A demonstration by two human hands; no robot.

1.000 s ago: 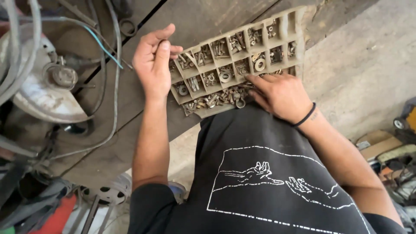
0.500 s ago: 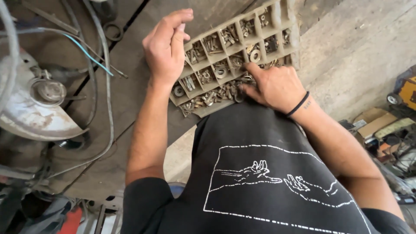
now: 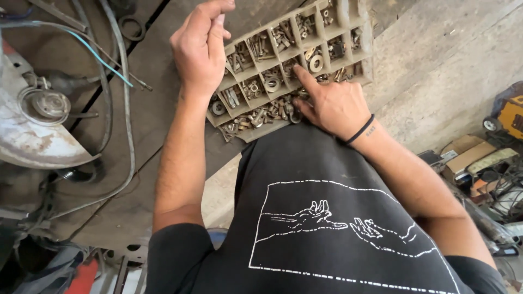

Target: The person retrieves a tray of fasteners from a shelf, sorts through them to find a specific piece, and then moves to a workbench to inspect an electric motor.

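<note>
right hand [image 3: 335, 103] probing parts tray [image 3: 357, 32] (washers, bolts)

a worn grey metal disc with a round hub [image 3: 41, 117] lies at the left of the dark tabletop [image 3: 147, 109]. grey cables [image 3: 122, 98] loop beside it, one with a blue-green wire [image 3: 98, 54]. a yellow machine [image 3: 509, 117] and cardboard boxes [image 3: 471, 158] sit on the floor at right.

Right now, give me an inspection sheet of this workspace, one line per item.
Surface: worn dark workbench.
Job's things: grey compartment tray of bolts, nuts and washers.
Clutter: rusty round metal machine part at the bench's left.
Hands: left hand raised beside the tray, whether it pinches anything cannot be told; right hand open, forefinger in a compartment.
Cables: grey cables across the bench.
Surroundings: concrete floor, yellow machine.
</note>
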